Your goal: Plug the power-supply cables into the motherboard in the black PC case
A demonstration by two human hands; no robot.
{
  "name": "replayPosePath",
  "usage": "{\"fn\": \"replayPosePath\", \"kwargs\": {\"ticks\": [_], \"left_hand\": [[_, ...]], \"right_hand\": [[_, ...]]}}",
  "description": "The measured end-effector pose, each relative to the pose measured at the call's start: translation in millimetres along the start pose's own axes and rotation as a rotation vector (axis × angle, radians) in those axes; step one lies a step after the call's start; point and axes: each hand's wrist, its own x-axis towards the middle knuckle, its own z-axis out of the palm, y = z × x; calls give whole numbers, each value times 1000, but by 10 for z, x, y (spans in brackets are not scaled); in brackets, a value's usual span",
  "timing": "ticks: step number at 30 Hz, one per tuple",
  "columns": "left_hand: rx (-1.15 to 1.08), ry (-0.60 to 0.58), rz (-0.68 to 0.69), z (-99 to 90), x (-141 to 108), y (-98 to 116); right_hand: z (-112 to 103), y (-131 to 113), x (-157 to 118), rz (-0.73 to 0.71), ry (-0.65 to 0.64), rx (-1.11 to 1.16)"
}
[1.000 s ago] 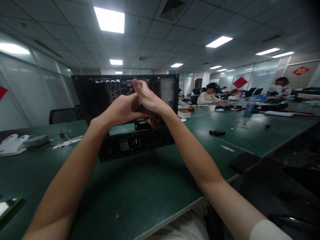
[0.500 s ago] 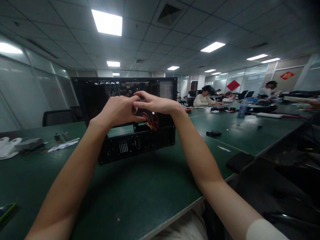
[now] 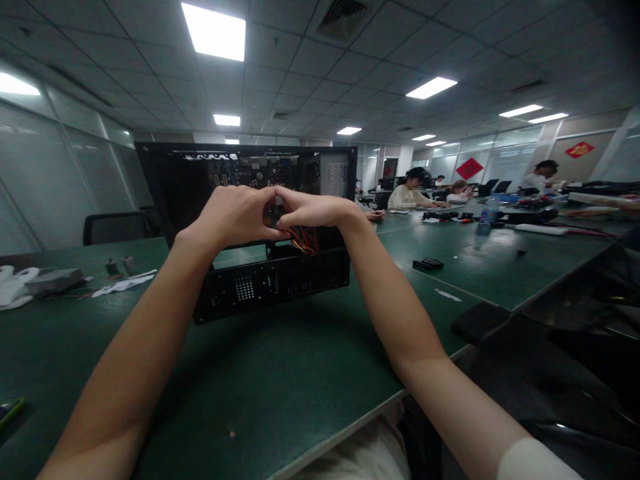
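Before me on the green table [image 3: 310,360] an open black computer case [image 3: 285,283] stands on edge, its circuit board [image 3: 257,175] showing inside at the top. My left hand [image 3: 227,213] and my right hand [image 3: 320,210] meet in front of the opening, fingertips touching or nearly so. A bundle of coloured wires [image 3: 309,243], red, yellow and black, hangs just beneath them, by my left thumb. Both hands are curled closed about the upper part of this bundle. The fingers partly hide one another, and the wires' upper end is covered.
Leftward lie a grey block [image 3: 55,283], a white paper strip [image 3: 123,283] and a green-edged phone [image 3: 10,410]. Rightward are small black parts [image 3: 428,264], a black pad [image 3: 480,323] at the table edge and a bottle [image 3: 487,215]. People [image 3: 410,193] sit farther back.
My right fingers have shifted slightly down and straightened against the left ones, opening a small gap between the hands. The view has tilted a little; the case stays in place.
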Motion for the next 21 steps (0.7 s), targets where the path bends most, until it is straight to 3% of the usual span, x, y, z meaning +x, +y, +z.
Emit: {"fn": "replayPosePath", "kwargs": {"ticks": [14,21], "left_hand": [[-373,102,196,168,20,-125],[-297,26,152,229,40,-155]], "right_hand": [[-12,-111,-35,-41,26,102],[11,70,42,-25,13,180]]}}
